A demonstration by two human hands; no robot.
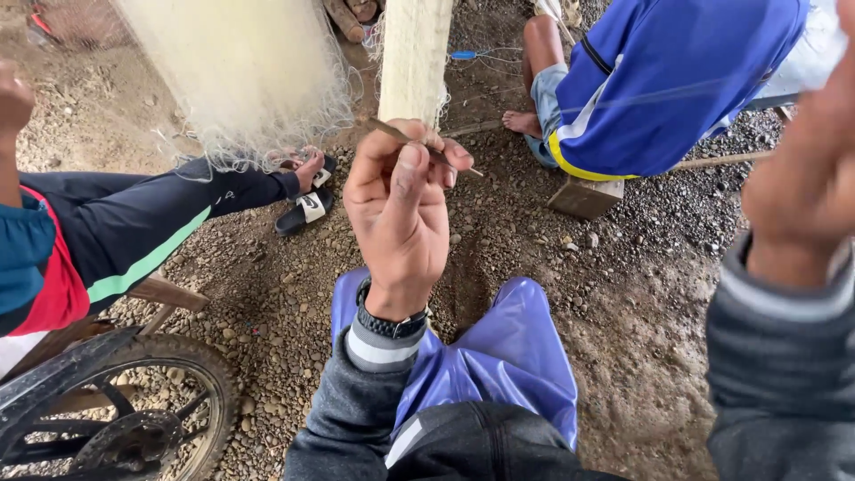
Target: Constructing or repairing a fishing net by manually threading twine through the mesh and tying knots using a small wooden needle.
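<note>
My left hand (401, 200) is raised in the middle of the view, fingers pinched shut on a thin brown netting needle (392, 133) whose tip pokes out to the right. A pale fishing net (249, 71) hangs just beyond it, beside a pale upright bundle (414, 53). Close to the camera at the right edge, my right hand (802, 178) is blurred with its fingers curled. A faint thin line (659, 93) runs toward it; whether it grips the line is unclear. A blue-violet plastic sheet (508, 356) lies over my lap.
A person in dark trousers with a green stripe (134, 232) and a black sandal (305, 210) sits at the left. Another person in a blue shirt (659, 80) sits on a wooden stool (588, 196) at the upper right. A tyred wheel (134, 410) stands at the lower left on gravel ground (552, 258).
</note>
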